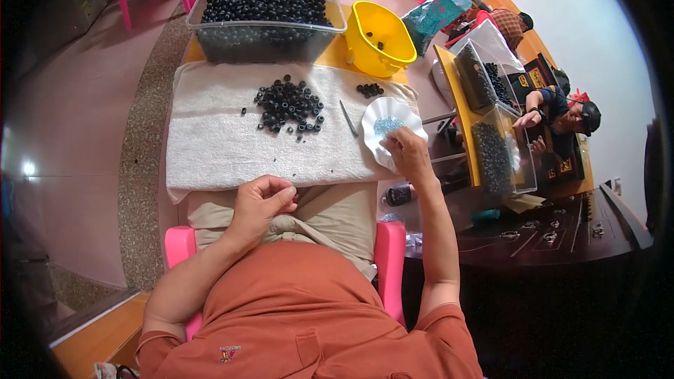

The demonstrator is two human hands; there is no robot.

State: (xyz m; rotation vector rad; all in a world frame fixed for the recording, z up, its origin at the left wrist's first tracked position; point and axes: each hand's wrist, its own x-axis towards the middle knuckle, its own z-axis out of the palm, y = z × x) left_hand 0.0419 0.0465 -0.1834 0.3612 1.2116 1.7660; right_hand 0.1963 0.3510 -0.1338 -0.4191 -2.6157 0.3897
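closest to me, the person in the rust-orange shirt sits on a pink chair (388,253). the left hand (261,203) rests at the near edge of the white towel (210,140), its fingers pinched together; whether anything sits between them i cannot tell. the right hand (408,154) reaches to the white scalloped dish (385,114), fingers curled together on its near rim beside small pale blue bits (386,125). a thin grey tool (349,118) lies just left of the dish. further along the towel lies a loose heap of black rings (288,107), and a smaller clump (370,89) near the far right corner. beyond, on the desk, stand a clear tub (265,5) full of black rings and a yellow bucket (379,38).
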